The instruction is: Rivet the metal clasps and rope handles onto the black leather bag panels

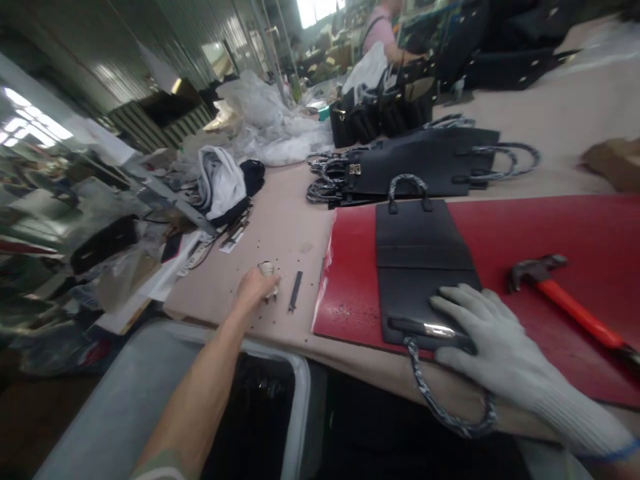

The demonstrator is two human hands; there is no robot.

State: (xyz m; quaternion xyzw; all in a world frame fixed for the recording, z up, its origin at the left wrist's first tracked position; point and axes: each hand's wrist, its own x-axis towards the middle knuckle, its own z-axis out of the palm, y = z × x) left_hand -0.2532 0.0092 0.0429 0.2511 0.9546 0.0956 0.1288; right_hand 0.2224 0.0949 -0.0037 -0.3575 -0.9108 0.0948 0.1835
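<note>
The flat black panel [416, 230] has 2 mottled handles [407, 179], silver hardware [440, 330].

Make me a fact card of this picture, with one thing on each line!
Left hand: bare, fingers around a small pale object
Right hand: gloved, spread on a black bag piece
Under the bag piece: red mat
On the mat, to the right: hammer, red handle
Near left hand: thin dark strip
Behind mat: stacked black pieces with patterned handles
</note>
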